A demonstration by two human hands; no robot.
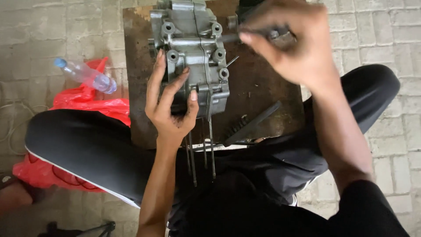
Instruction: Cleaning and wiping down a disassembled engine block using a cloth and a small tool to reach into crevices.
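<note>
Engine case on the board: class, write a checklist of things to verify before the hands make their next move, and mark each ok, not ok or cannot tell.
1. Left hand grips the engine case: ok.
2. Right hand holds a tool at the case's side: ok.
3. Tool seated on a bolt: cannot tell, blurred.
4. Case rests on the wooden board: ok.
5. Long studs point toward the lap, unobstructed: ok.
6. Water bottle lies away from the board: ok.

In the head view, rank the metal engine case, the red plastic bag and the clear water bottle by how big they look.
1. Red plastic bag, though the leg hides part of it.
2. Metal engine case, steadied by the left hand; close to the bag, so this order is unsure.
3. Clear water bottle, plainly smallest.
</note>
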